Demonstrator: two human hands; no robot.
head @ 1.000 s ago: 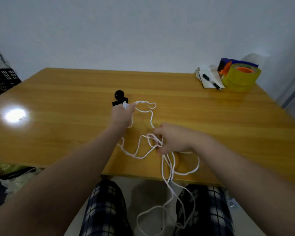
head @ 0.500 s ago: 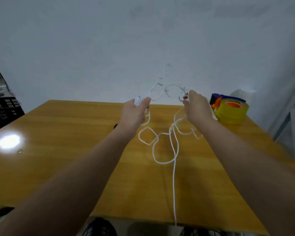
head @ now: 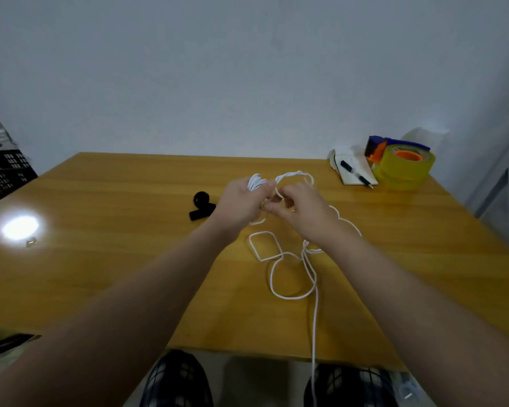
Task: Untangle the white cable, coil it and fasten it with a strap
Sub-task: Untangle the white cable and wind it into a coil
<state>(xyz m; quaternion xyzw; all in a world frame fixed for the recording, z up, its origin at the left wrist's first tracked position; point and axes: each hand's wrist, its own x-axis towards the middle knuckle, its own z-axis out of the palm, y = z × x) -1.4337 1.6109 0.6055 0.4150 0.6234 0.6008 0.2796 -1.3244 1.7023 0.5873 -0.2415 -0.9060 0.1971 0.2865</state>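
Dim, soft focus; lamp glare on table [head: 71, 259] left; wide-angle edges.

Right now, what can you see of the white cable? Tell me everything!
The white cable is thin and smooth, like plastic-coated cord. A few turns sit bunched in the left hand; the right hand pinches a strand beside it. Loose, tangled loops lie on the wooden table, and one strand hangs over its near edge.

The white cable [head: 314, 318] drops past the desk's [head: 130, 274] near edge and out of view, its end unseen. The left hand [head: 238, 204] and right hand [head: 306, 215] hide its tangle between them. A tiny shiny object [head: 31, 241] near the left edge, perhaps a clip, is too small to tell.
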